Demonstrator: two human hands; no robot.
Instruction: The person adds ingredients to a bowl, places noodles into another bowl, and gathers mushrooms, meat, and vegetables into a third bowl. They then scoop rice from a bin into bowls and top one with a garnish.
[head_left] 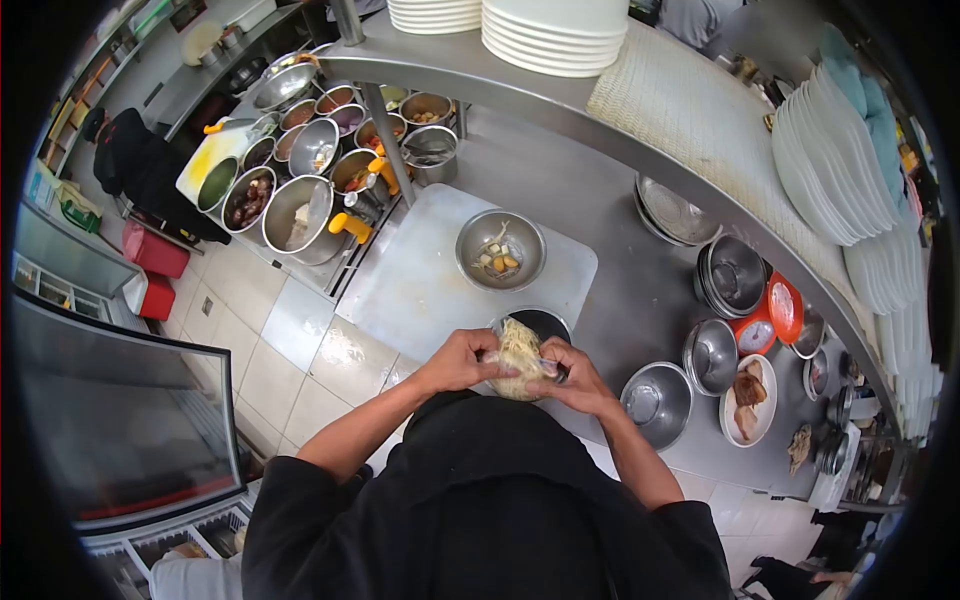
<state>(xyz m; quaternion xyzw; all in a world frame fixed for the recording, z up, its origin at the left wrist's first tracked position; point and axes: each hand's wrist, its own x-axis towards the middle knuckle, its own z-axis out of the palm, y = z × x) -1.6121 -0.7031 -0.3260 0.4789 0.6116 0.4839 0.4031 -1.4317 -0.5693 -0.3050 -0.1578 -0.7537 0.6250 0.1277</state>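
Between my two hands is a clear plastic bag (519,348) of pale, stringy food, either noodles or sprouts. The fingers of my left hand (460,361) pinch the bag's left side. My right hand (577,380) is closed on its right side. Behind the bag, partly hidden by it, a dark round bowl (548,324) sits at the near edge of the white cutting board (405,270). Farther back on that board stands a steel bowl (468,250) with yellow and whitish pieces of food inside.
Several steel containers, one a large pot (290,243), crowd the left counter. To the right are a steel bowl (640,420), stacked bowls (690,365) and a white oval dish (763,415) of meat. A shelf (480,75) carries plates overhead. A person (135,160) stands far left.
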